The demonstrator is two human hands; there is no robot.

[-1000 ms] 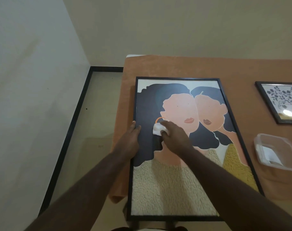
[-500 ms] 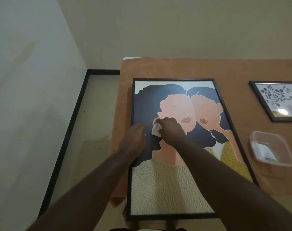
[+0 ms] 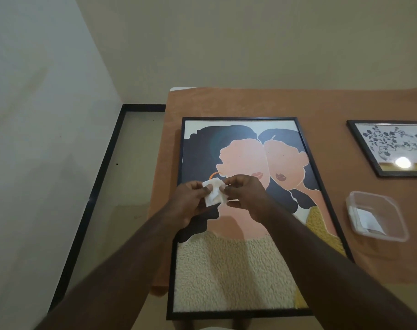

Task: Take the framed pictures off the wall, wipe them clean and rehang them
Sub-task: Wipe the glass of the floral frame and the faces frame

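A large black-framed picture [image 3: 248, 270] of two faces lies flat on the orange-covered table [image 3: 226, 101], its lower end overhanging the near edge. Above the middle of the picture, both hands hold a small white wipe [image 3: 213, 192]. My left hand [image 3: 190, 203] pinches its left side and my right hand [image 3: 246, 196] pinches its right side. The wipe is lifted off the glass. A smaller black-framed flower picture [image 3: 391, 148] lies at the table's right.
A clear plastic tub [image 3: 376, 215] with white wipes inside sits on the table right of the large picture. Bare walls stand behind and to the left. A strip of floor with a black skirting [image 3: 102, 167] runs left of the table.
My right hand was rubbing the wipe on the glass while the left hand rested on the frame's left side. Both hands have now lifted and hold the wipe between them.
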